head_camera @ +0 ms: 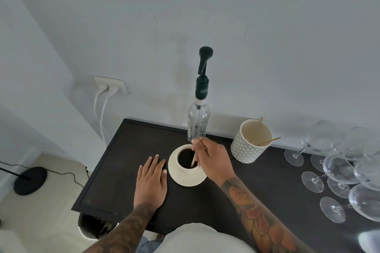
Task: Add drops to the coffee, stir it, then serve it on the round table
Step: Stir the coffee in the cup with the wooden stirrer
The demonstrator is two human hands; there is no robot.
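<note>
A cream cup of dark coffee (186,158) stands on a cream saucer (181,178) on the dark table (115,166). My right hand (213,160) pinches a thin wooden stirrer (193,159) whose lower end dips into the coffee. My left hand (151,181) lies flat on the table, fingers straight, just left of the saucer. Behind the cup, against the wall, rises a clear glass bottle (198,121) with a dark pump dispenser (204,61).
A patterned cup (249,146) holding wooden stirrers sits to the right of the bottle. Several wine glasses (341,166) crowd the table's right end. A wall socket with white cables (111,86) is at left. A black lamp base (30,181) sits on the floor.
</note>
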